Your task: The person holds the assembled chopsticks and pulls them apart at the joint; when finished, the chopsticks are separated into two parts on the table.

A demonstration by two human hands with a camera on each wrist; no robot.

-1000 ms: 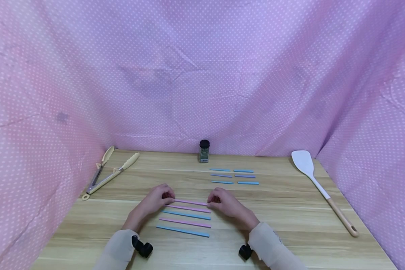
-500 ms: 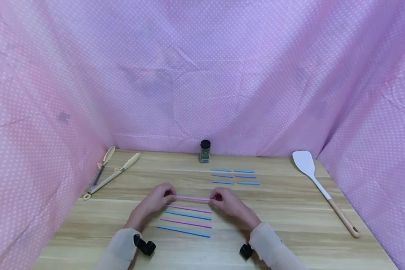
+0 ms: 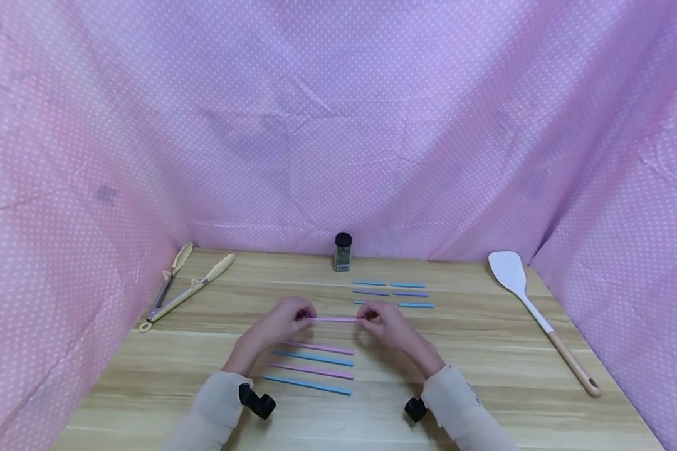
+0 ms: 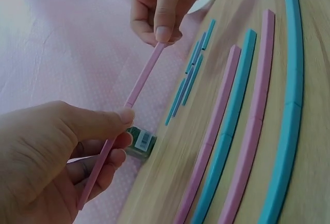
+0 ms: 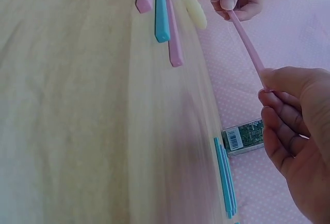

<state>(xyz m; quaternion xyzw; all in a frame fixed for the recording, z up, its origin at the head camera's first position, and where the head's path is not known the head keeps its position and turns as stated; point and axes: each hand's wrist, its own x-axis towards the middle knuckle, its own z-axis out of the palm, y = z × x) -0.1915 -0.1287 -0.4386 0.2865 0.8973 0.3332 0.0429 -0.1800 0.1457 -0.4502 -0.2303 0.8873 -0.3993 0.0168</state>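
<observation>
My left hand (image 3: 284,322) and right hand (image 3: 386,324) hold one thin pink stick (image 3: 335,320) between them, raised over the table. In the left wrist view, the left thumb and fingers pinch the stick (image 4: 144,74) near a score line, and its tail runs back under the fingers. My right thumb and forefinger (image 5: 278,82) pinch the other end. Below the hands lie more long sticks, side by side: a pink one (image 3: 318,348), a blue one (image 3: 313,358), another pink one (image 3: 313,371) and another blue one (image 3: 307,385). They show cross lines.
Several short sticks (image 3: 410,294), blue and purple, lie in two columns behind the right hand, which partly covers one. A black-lidded spice jar (image 3: 343,254) stands at the back. Spread tongs (image 3: 177,302) lie left, a white spatula (image 3: 508,269) right. Pink dotted cloth (image 3: 338,125) surrounds the table.
Both hands have lifted the pink stick off the table and moved it away from the body. The left hand has slid inward along it, closer to the right hand.
</observation>
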